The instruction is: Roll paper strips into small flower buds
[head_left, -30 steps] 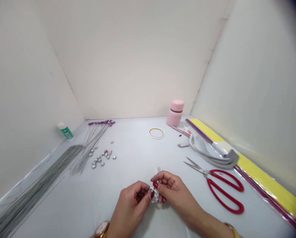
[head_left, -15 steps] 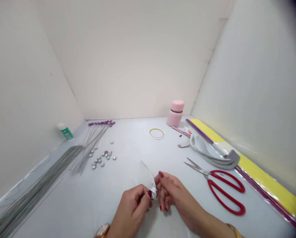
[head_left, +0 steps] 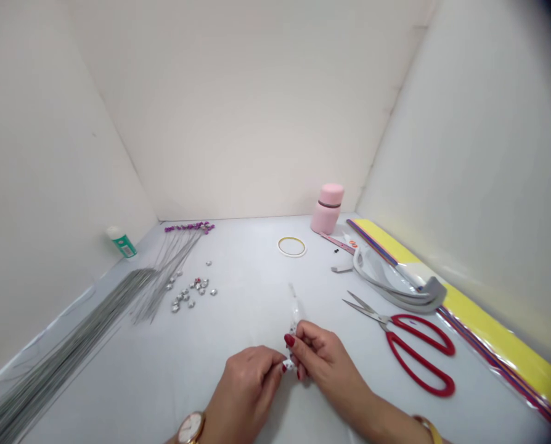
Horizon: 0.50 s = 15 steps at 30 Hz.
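A thin silvery-white paper strip (head_left: 294,307) runs up and away from between my hands, its far end narrow and slightly blurred. At its near end is a small folded knot (head_left: 289,365), pinched by my left hand (head_left: 252,379) between thumb and forefinger. My right hand (head_left: 322,354) is closed on the strip just above the knot, thumb pressed against the bent fingers. Off to the left lie several small silver folded paper stars (head_left: 184,297), one of them with some red on it. Red-handled scissors (head_left: 384,320) rest with blades apart to the right of my right hand.
Grey wire stems (head_left: 95,320) lie along the left, some tipped with purple pieces (head_left: 190,227). A green-and-white bottle (head_left: 124,245) leans at the left wall. Behind are a tape ring (head_left: 291,254) and pink flask (head_left: 326,213). Grey strips (head_left: 395,299) and yellow sheets (head_left: 497,339) lie right.
My right fingers have closed around the strip and drawn nearer to my left hand. The strip's free end has swung to the right and now points more straight away from me.
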Tool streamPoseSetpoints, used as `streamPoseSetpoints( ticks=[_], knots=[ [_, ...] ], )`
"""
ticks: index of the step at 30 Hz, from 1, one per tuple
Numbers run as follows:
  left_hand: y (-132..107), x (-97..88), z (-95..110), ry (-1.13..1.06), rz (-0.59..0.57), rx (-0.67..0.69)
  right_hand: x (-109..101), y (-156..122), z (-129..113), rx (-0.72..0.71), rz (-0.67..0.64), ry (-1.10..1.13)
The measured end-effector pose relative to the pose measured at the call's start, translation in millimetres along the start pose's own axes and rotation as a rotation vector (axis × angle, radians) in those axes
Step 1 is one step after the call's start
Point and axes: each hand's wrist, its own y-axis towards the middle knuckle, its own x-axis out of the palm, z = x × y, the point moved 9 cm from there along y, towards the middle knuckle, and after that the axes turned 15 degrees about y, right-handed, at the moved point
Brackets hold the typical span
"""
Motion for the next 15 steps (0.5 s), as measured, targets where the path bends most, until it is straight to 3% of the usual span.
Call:
streamPoseSetpoints(
  ticks=[3, 6, 9, 15],
  knots=[
    [0.9, 19.5, -12.0, -0.363, -0.139, -0.184, -2.3, 1.1, -4.8, -0.026, 0.027, 0.029],
    [1.4, 28.9, -20.1, -0.562, -0.16, -0.282, 6.0, 2.7, 4.5, 0.068, -0.05, 0.113],
    [2.8, 23.6, -22.4, -0.507, -0.103, -0.251, 11.8, 2.7, 11.4, 0.12, -0.099, 0.108],
    [5.3, 9.8, -16.9, -0.37, -0.039, -0.181, 5.0, 5.1, 15.5, 0.123, -0.037, 0.104]
  ],
)
